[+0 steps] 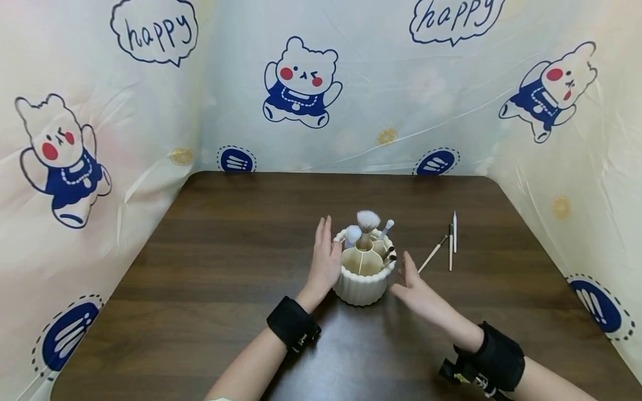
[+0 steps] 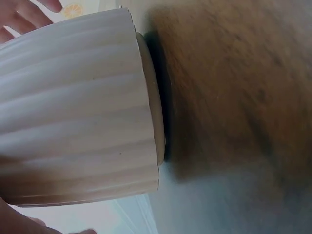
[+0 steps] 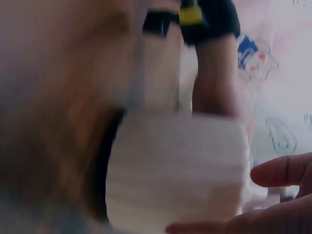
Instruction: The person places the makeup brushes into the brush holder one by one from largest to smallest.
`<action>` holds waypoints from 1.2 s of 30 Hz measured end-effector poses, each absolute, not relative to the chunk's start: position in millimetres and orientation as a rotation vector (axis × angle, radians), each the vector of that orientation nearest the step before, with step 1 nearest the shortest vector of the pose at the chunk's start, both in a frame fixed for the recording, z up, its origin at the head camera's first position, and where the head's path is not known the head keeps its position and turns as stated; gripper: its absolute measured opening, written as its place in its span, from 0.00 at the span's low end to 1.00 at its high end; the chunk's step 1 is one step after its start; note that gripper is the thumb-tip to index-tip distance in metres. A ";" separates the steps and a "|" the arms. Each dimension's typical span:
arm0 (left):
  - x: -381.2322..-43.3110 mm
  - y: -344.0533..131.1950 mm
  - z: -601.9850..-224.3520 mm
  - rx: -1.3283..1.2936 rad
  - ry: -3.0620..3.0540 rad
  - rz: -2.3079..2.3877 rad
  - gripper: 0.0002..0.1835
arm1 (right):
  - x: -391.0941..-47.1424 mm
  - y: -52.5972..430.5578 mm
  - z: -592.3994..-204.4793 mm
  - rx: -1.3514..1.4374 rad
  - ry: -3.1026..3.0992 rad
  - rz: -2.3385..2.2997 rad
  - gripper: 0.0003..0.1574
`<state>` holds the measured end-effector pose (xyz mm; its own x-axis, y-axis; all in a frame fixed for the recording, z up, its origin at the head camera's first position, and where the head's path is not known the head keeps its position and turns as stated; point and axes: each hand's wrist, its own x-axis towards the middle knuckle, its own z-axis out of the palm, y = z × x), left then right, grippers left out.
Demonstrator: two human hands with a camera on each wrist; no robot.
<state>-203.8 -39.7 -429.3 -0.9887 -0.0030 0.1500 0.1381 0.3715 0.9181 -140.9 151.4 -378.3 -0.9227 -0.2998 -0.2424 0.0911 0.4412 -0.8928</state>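
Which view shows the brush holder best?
The head view: it shows the brush holder almost whole, compartments included. The left wrist shows only its ribbed wall and base edge, close up; the right wrist, a blurred wall partly behind the right hand.

The fluted holder (image 1: pixel 362 289) is cream all over. In it stand a white-tufted brush (image 1: pixel 368 221) and a pale lilac brush (image 1: pixel 353 235). Toward the right edge of the dark brown, wood-grained tabletop (image 1: pixel 200 267), two cream sticks (image 1: pixel 433 255) have dark tips, beside a whitish stick (image 1: pixel 455 233). Beyond the far edge, a pale sheet (image 1: pixel 230 94) carries navy-outlined bears (image 1: pixel 302 83) with red cheeks, navy ovals (image 1: pixel 237 160) and yellow-orange slices (image 1: pixel 387 136). The wristbands (image 1: pixel 290 324) are black.
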 end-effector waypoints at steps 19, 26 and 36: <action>-204.7 -50.2 -435.8 -0.246 -2.536 -1.733 0.29 | -141.3 128.1 -381.9 -0.191 2.287 -1.558 0.58; -199.3 -51.8 -436.1 -0.196 -2.542 -1.604 0.31 | -165.4 128.4 -382.5 -0.185 2.324 -1.518 0.60; -187.0 -52.7 -435.0 -0.130 -2.532 -1.485 0.32 | -191.8 131.9 -383.8 -0.273 2.282 -1.552 0.62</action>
<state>-187.0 -52.7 -435.0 -0.9756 -0.0267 0.2179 0.1771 0.4905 0.8532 -191.8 131.9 -383.8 -0.9143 -0.3578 -0.1898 0.0449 0.3760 -0.9255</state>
